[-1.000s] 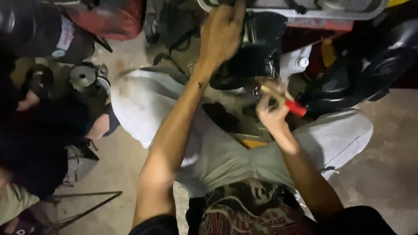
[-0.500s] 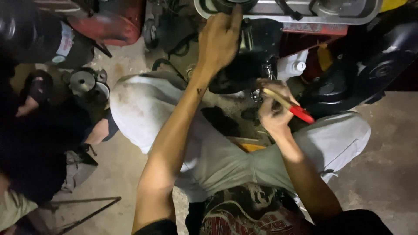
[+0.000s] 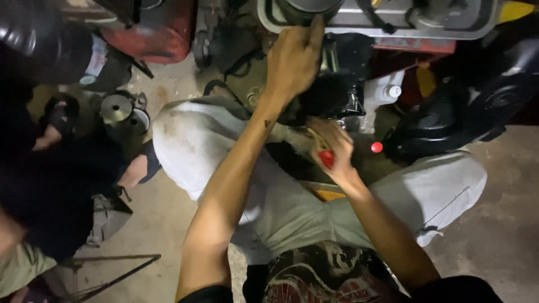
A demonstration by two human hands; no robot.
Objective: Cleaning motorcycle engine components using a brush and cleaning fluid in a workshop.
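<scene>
Both hands (image 3: 295,59) work over a stained concrete floor (image 3: 494,235).

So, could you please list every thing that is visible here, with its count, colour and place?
machine housing: one, grey metal, top centre
black engine part: one, black, under the left hand
red tank: one, red, top left
round metal parts: two, grey, on the floor at left
white bottle: one, white, right of the black part
red cap: one, red, near the right hand
red-handled tool: one, in the right hand
left hand: on the housing's edge
right hand: closed on the tool
</scene>
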